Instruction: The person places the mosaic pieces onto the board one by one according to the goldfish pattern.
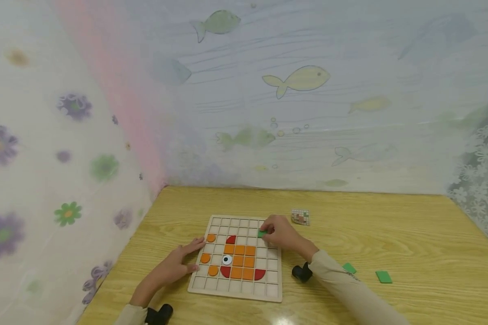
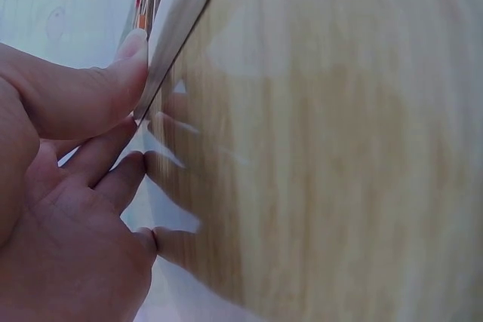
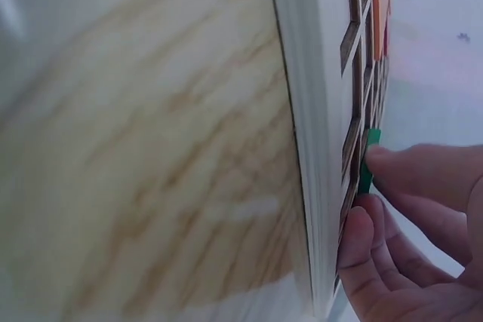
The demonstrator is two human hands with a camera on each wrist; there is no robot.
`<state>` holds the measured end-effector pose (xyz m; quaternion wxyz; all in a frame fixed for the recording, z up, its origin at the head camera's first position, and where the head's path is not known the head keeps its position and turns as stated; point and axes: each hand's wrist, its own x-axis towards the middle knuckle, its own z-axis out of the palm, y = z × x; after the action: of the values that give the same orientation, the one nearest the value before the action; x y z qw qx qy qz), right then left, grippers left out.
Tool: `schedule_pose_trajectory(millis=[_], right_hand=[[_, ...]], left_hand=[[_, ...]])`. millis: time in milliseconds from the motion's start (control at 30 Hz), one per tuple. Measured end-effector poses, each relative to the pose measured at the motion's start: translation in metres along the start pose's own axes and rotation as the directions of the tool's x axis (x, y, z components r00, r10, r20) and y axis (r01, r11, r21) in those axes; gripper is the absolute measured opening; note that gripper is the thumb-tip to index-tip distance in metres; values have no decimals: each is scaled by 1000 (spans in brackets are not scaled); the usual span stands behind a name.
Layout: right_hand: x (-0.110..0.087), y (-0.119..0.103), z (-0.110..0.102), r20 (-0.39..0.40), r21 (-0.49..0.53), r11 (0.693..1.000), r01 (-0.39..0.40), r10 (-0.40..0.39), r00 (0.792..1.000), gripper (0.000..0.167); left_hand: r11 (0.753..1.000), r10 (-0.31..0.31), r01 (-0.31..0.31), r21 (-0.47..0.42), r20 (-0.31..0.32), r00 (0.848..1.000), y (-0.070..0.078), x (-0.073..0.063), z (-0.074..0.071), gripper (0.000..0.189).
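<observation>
A wooden grid board (image 1: 237,293) lies on the table, holding orange squares (image 1: 238,262), orange discs (image 1: 211,238), red quarter-round pieces (image 1: 260,274) and a white eye disc (image 1: 227,259). Thumb and fingers of my right hand (image 1: 282,232) pinch a green square tile (image 1: 262,234) at a cell in the upper right of the grid. The right wrist view shows this green tile (image 3: 370,160) tilted up at the cell. My left hand (image 1: 172,266) rests at the board's left edge with fingers spread; its thumb (image 2: 128,73) touches the rim in the left wrist view.
A small pattern card (image 1: 300,216) lies beyond the board's upper right corner. Two more green tiles, one by the right sleeve (image 1: 349,268) and a second green tile (image 1: 384,276) further right, lie on the table (image 1: 410,234). A painted wall stands behind.
</observation>
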<state>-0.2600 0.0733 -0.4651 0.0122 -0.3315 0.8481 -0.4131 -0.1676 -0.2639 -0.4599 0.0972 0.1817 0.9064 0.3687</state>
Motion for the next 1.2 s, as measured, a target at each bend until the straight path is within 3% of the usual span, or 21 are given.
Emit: schedule_pose_trajectory(millis=[567,733,967,1200], right_hand=[[-13,-2,-6,16,-13,1000,-10,10,1000,12],[-25,0,-19,64,-30,999,-13,15,998,15],[-46,2,-41,33,-103,995,-9,12,999,14],[-70,0,-67,57,-125,992,29,-22,998,12]], left_hand=[[1000,17,-17,-22,5,1000,-7,0,6,63],[1000,24,-23,-16,6,1000,-6,0,4,63],[1000,20,-20,4,-2,1000,-4,0,1,63],[1000,24,-24,3,-3,1000,-3,0,0,63]])
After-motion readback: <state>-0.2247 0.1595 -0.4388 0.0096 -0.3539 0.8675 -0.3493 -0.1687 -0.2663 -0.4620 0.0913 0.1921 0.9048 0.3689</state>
